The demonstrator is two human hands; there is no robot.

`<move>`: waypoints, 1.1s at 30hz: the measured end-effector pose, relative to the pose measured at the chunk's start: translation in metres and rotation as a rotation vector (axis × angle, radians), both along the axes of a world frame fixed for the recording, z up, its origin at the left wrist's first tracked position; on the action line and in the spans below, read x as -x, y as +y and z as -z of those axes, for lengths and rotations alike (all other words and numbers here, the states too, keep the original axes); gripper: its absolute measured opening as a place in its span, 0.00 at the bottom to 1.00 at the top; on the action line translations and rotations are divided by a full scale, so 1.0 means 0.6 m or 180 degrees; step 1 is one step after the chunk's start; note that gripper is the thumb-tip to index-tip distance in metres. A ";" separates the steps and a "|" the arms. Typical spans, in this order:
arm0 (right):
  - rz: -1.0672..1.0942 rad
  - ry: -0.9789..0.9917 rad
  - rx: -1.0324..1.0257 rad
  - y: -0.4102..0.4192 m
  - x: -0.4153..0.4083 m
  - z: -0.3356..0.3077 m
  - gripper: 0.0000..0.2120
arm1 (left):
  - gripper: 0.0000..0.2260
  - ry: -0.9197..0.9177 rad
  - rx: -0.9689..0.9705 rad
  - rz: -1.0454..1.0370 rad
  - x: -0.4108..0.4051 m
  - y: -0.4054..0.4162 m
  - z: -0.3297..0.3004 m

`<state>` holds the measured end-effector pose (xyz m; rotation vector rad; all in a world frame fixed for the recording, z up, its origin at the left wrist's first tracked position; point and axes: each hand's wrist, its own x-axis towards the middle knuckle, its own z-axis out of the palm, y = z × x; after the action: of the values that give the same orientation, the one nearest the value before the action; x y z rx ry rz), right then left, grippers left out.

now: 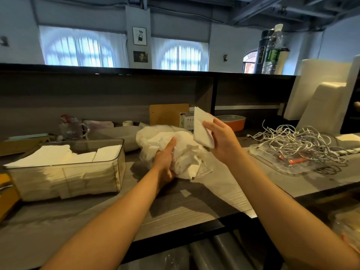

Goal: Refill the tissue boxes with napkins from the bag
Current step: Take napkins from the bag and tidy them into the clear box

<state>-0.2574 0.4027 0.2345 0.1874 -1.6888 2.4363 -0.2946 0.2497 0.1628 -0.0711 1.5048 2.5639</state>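
A crumpled translucent plastic bag (187,152) with white napkins inside lies in the middle of the grey counter. My left hand (165,158) grips the bag's near left side. My right hand (222,137) holds a stack of folded white napkins (202,129) upright, just above and to the right of the bag. At the left stands a clear plastic tissue box (64,172), open on top and holding several stacks of white napkins.
A clear tray (282,162) with tangled white cables sits on the right. An orange container (233,121), a brown pouch (167,114) and small items line the back wall. White foam blocks (321,94) lean at far right. The counter's front edge (175,227) is close.
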 end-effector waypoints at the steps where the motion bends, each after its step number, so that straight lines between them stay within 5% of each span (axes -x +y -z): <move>1: 0.0063 -0.0065 -0.0012 -0.012 0.010 0.001 0.07 | 0.32 0.0024 -0.0040 0.0007 0.002 0.001 0.002; 6: 0.0756 -0.0851 -0.0389 -0.062 0.050 0.056 0.01 | 0.53 0.0153 -0.0010 -0.0315 0.008 0.011 0.008; 12: 0.1001 -0.0552 -0.0235 -0.055 0.048 0.083 0.10 | 0.32 0.0414 0.0043 -0.0431 -0.008 0.010 0.004; 16: 0.0709 -0.0482 0.0809 -0.045 0.033 0.068 0.12 | 0.33 0.0233 0.0112 -0.0431 -0.012 0.013 0.001; 18: 0.0512 -0.0386 0.1039 -0.044 0.026 0.061 0.06 | 0.42 0.0131 0.0179 -0.0466 0.007 0.015 0.015; 22: 0.0501 -0.0142 0.0018 -0.064 0.021 0.068 0.04 | 0.27 0.0584 -0.0074 -0.0332 -0.022 0.015 0.000; 25: 0.0772 -0.0295 -0.0643 -0.069 0.026 0.081 0.03 | 0.27 0.0359 -0.0429 -0.0195 -0.019 0.014 0.001; 28: 0.0880 -0.0379 -0.0792 -0.064 0.027 0.087 0.03 | 0.28 0.0371 -0.0307 -0.0139 -0.026 0.013 -0.003; 33: 0.0853 -0.0408 -0.0578 -0.063 0.025 0.090 0.02 | 0.11 0.0624 0.0457 -0.0407 -0.021 0.023 0.006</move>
<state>-0.2724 0.3649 0.1804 -0.1668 -1.8533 2.1423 -0.2820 0.2632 0.1595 0.0709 1.8097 2.6225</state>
